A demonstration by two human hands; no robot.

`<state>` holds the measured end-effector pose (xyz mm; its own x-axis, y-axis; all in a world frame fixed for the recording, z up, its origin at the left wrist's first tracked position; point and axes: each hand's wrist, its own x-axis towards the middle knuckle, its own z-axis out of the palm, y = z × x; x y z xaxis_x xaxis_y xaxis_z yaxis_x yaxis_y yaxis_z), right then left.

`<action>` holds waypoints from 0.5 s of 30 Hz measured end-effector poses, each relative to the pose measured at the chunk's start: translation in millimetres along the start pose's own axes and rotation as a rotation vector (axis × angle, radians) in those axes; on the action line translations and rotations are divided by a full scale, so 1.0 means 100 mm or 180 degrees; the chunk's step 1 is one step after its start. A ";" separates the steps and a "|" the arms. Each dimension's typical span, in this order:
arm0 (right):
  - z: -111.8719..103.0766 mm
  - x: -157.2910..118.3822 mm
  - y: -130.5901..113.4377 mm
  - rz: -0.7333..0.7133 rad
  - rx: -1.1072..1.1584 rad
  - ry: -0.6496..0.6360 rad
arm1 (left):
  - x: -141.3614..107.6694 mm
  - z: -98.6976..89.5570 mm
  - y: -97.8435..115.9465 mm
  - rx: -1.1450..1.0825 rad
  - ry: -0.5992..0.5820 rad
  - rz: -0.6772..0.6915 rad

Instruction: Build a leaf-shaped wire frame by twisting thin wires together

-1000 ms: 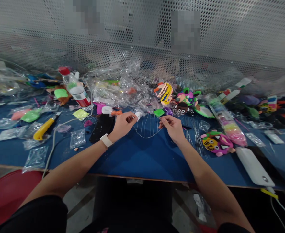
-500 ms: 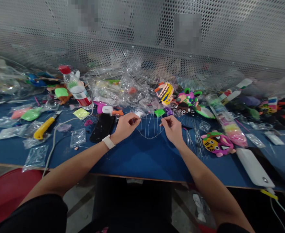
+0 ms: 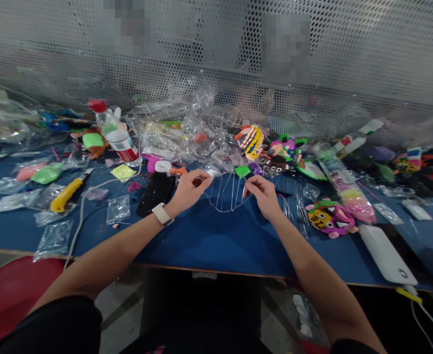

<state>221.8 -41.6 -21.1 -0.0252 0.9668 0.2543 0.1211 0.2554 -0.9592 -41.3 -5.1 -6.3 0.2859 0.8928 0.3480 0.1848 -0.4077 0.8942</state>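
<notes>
A thin wire frame (image 3: 223, 211), curved at the bottom and crossed by several upright wires, hangs between my two hands above the blue table. My left hand (image 3: 190, 189), with a white band on its wrist, pinches the frame's left side between thumb and fingers. At the opposite side my right hand (image 3: 262, 194) is closed on the frame's edge, the fingertips partly hidden. Just behind the wire lie a bright green clay piece (image 3: 242, 171) and a purple lump (image 3: 256, 169). Loose thin wires (image 3: 301, 216) are spread to the right of my right hand.
A red-capped bottle (image 3: 118, 135), a yellow utility knife (image 3: 69, 194) and a black pouch (image 3: 156, 192) are on the left. On the right lie a colourful clay mask (image 3: 330, 218) and a white power bank (image 3: 386, 253). Plastic bags (image 3: 194, 132) pile along the perforated metal screen (image 3: 209, 44).
My left wrist has turned a little, showing more of the white band. The wire frame has tilted slightly between my fingers; both hands keep their hold.
</notes>
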 end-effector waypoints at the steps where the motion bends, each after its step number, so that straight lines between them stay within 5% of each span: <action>1: -0.01 0.00 -0.02 0.0002 -0.0005 -0.0021 | 0.01 -0.01 0.00 -0.0053 -0.0007 -0.0023; 11: 0.01 -0.04 -0.15 0.0412 0.0061 -0.0415 | 0.03 -0.05 -0.03 0.0413 -0.0275 0.0256; 15: 0.04 -0.03 -0.12 0.0405 0.0017 -0.0206 | -0.02 -0.08 0.43 0.1318 0.0372 0.1153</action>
<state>216.4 -47.6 -10.5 -0.0741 0.9897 0.1223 0.1221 0.1307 -0.9839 -41.4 -23.4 34.0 0.2981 0.6874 0.6623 0.4545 -0.7123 0.5348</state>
